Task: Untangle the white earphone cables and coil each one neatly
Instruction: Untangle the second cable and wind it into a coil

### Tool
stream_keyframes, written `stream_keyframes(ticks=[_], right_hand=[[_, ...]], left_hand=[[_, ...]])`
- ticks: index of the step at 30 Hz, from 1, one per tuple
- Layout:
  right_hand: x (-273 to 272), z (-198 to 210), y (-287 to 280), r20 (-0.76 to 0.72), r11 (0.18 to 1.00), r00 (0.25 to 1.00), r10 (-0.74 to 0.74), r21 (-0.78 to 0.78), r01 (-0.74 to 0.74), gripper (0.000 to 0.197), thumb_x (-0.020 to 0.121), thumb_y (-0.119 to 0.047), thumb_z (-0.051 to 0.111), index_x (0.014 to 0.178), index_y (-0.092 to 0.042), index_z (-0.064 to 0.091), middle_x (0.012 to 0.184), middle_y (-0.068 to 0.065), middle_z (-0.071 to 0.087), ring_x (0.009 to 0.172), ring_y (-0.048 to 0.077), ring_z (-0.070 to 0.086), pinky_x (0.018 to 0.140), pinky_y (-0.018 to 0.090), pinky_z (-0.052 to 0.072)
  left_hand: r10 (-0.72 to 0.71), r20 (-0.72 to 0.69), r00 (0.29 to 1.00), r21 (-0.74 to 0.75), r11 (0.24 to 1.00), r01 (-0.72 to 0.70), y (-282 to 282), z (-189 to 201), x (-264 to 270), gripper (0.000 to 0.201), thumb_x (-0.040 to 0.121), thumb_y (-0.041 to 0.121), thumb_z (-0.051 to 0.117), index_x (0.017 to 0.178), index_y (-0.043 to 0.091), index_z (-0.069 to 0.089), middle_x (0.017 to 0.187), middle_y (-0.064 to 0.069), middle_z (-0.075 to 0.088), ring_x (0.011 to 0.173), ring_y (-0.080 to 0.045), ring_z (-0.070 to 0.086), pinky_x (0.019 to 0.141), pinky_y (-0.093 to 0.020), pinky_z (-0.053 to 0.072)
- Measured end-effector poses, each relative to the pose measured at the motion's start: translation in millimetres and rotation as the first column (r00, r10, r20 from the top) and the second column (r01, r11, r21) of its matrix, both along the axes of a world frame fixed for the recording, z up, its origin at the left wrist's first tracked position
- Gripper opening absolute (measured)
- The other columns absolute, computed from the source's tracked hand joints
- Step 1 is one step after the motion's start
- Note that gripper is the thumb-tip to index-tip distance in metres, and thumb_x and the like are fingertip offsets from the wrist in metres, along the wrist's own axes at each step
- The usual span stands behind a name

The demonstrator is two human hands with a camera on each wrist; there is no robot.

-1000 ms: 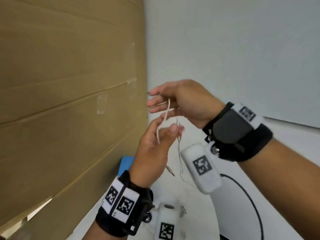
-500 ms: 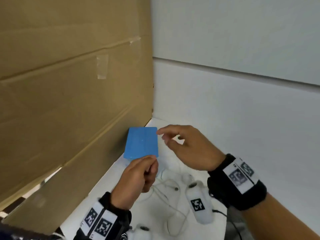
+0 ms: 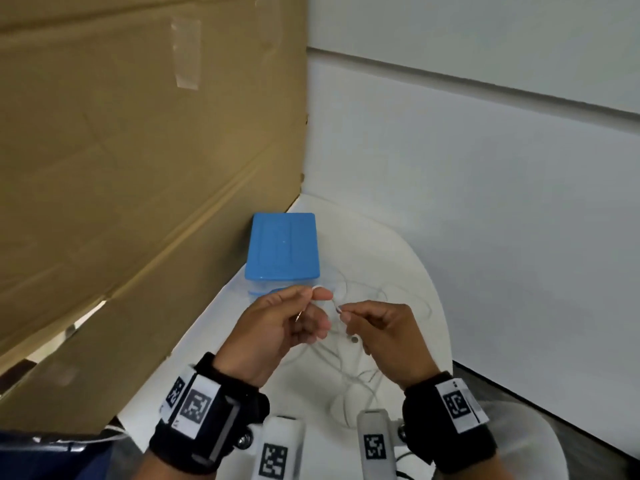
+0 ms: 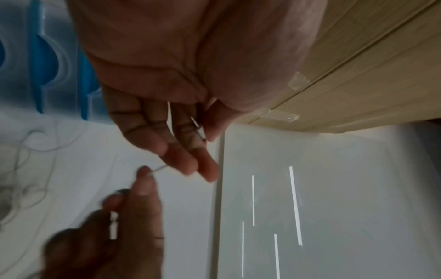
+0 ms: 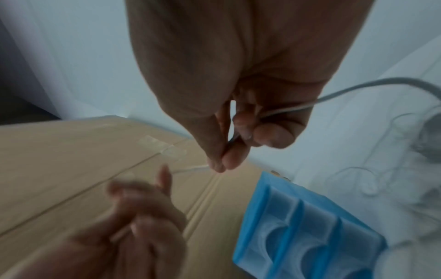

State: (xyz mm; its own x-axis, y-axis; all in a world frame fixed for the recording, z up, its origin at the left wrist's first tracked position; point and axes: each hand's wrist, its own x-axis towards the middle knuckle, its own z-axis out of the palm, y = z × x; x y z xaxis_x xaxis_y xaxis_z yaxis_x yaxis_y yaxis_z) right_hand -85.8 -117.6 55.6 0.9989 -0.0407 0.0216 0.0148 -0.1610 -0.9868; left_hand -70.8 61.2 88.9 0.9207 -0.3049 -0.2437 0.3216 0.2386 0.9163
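Thin white earphone cables (image 3: 349, 372) lie in a loose tangle on the white table (image 3: 426, 299). My left hand (image 3: 313, 294) pinches one cable between thumb and forefinger, just above the table. My right hand (image 3: 343, 311) pinches the same cable (image 3: 334, 304) a few centimetres away, so a short stretch runs between the hands. The left wrist view shows a small white plug piece (image 4: 201, 132) caught between the left thumb and a finger. In the right wrist view the cable (image 5: 190, 168) leaves the right thumb and forefinger, and more cable (image 5: 288, 109) passes under the curled fingers.
A clear container with a blue lid (image 3: 282, 247) stands just beyond my hands, against a large cardboard panel (image 3: 138, 168) on the left. A white wall (image 3: 485, 202) closes off the back and right. A dark cable (image 3: 401, 459) trails near my right wrist.
Both hands have come down from in front of the wall to just above the table. Half a second ago they were apart; now both pinch a short stretch of cable.
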Motion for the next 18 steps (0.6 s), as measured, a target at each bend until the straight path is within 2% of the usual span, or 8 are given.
stream_keyframes(ticks=[3, 6, 8, 10, 12, 13, 16, 18], right_hand=[[-7, -13, 11, -0.010, 0.989, 0.995, 0.099, -0.113, -0.100, 0.030, 0.088, -0.010, 0.070, 0.066, -0.029, 0.074, 0.056, -0.009, 0.063, 0.053, 0.002, 0.050, 0.056, 0.020, 0.041], [-20, -7, 25, -0.098, 0.903, 0.937, 0.335, -0.250, -0.349, 0.022, 0.092, -0.018, 0.066, 0.072, -0.018, 0.075, 0.059, -0.011, 0.063, 0.054, 0.000, 0.052, 0.057, 0.019, 0.042], [-29, 11, 31, -0.120, 0.827, 0.870, 0.479, -0.270, -0.493, 0.021, 0.095, -0.019, 0.061, 0.084, -0.009, 0.075, 0.064, -0.007, 0.064, 0.053, 0.001, 0.052, 0.057, 0.017, 0.041], [-32, 33, 31, -0.068, 0.803, 0.841, 0.536, -0.264, -0.533, 0.020, 0.098, -0.011, 0.056, 0.088, -0.008, 0.072, 0.065, -0.005, 0.061, 0.052, 0.001, 0.051, 0.056, 0.014, 0.039], [-27, 47, 25, 0.048, 0.856, 0.883, 0.468, -0.275, -0.438, 0.022, 0.097, -0.004, 0.052, 0.085, -0.011, 0.069, 0.064, -0.006, 0.059, 0.057, 0.004, 0.051, 0.059, 0.024, 0.044], [-21, 48, 18, 0.106, 0.903, 0.917, 0.386, -0.248, -0.352, 0.023, 0.097, -0.002, 0.051, 0.083, -0.010, 0.067, 0.063, -0.006, 0.058, 0.060, 0.007, 0.052, 0.062, 0.025, 0.045], [-1, 34, 1, 0.145, 0.988, 0.986, 0.085, -0.139, -0.065, 0.023, 0.098, -0.003, 0.052, 0.082, -0.008, 0.068, 0.058, -0.012, 0.055, 0.058, 0.003, 0.047, 0.061, 0.016, 0.040], [2, 20, 2, 0.128, 0.994, 0.990, 0.058, -0.102, -0.045, 0.027, 0.098, -0.005, 0.053, 0.080, -0.016, 0.072, 0.061, -0.017, 0.059, 0.060, -0.001, 0.051, 0.064, 0.014, 0.041]], left_hand=[[0.027, 0.005, 1.000, -0.142, 0.990, -0.026, -2, 2, 1, 0.028, 0.085, 0.023, 0.051, 0.096, 0.005, 0.069, 0.088, -0.012, 0.074, 0.079, -0.022, 0.072, 0.070, -0.027, 0.056], [0.136, 0.025, 0.990, -0.172, 0.976, -0.130, -3, -6, 4, 0.027, 0.085, 0.020, 0.055, 0.100, 0.004, 0.069, 0.101, -0.014, 0.074, 0.099, -0.026, 0.071, 0.089, -0.031, 0.056], [0.202, 0.094, 0.975, -0.054, 0.979, -0.197, -3, -15, 5, 0.020, 0.092, 0.013, 0.054, 0.101, 0.004, 0.070, 0.100, -0.013, 0.075, 0.100, -0.025, 0.070, 0.094, -0.034, 0.054], [0.154, 0.220, 0.963, 0.153, 0.970, -0.190, -2, -23, 4, 0.018, 0.096, 0.010, 0.054, 0.096, 0.006, 0.072, 0.092, -0.008, 0.076, 0.093, -0.021, 0.071, 0.093, -0.034, 0.054], [-0.027, 0.257, 0.966, 0.262, 0.964, -0.042, -2, -25, 0, 0.024, 0.094, 0.015, 0.053, 0.082, 0.007, 0.072, 0.076, -0.004, 0.072, 0.077, -0.019, 0.067, 0.081, -0.032, 0.053], [-0.095, 0.235, 0.967, 0.246, 0.969, 0.035, -4, -21, -2, 0.027, 0.091, 0.016, 0.051, 0.075, 0.008, 0.071, 0.069, -0.006, 0.068, 0.070, -0.019, 0.062, 0.076, -0.033, 0.051], [-0.146, 0.094, 0.985, 0.016, 0.989, 0.145, -8, -8, -6, 0.029, 0.087, 0.015, 0.049, 0.065, 0.011, 0.069, 0.063, -0.015, 0.052, 0.056, -0.021, 0.049, 0.066, -0.032, 0.048], [-0.163, 0.047, 0.985, -0.170, 0.971, 0.169, -10, 1, -10, 0.026, 0.083, 0.016, 0.050, 0.067, 0.007, 0.069, 0.060, -0.012, 0.050, 0.052, -0.020, 0.048, 0.063, -0.031, 0.050]])
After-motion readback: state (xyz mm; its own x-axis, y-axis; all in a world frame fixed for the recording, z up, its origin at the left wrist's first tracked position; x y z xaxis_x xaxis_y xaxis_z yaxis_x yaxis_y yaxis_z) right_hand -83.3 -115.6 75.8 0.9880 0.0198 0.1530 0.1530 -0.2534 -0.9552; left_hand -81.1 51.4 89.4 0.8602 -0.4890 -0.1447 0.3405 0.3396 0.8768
